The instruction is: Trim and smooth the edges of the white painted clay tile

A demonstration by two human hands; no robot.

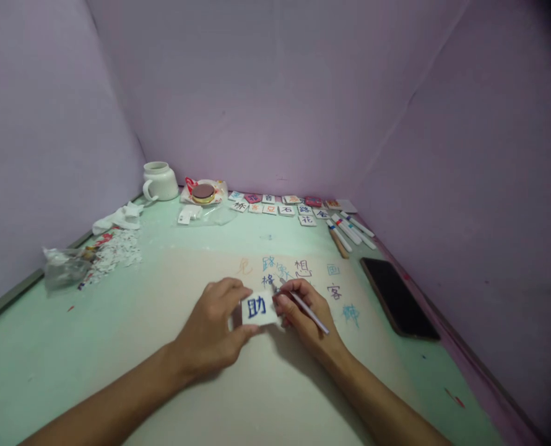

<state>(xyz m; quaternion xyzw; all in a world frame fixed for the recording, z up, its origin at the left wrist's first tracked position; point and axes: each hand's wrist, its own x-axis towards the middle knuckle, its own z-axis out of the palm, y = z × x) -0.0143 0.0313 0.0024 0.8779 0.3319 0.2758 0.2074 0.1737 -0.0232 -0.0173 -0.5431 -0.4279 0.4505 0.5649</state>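
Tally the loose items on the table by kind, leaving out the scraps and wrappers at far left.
Mug: 1
Phone: 1
Markers at the back right: about 5
Pen in right hand: 1
Card in left hand: 1
Back-row cards: about 14, too small to be sure
Total: about 23

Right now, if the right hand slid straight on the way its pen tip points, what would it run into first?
The right hand aims its pen up and to the left. Its tip already sits at the blue characters written on the sheet; beyond them, likely bare table, then the clear bag, though depth is hard to judge.
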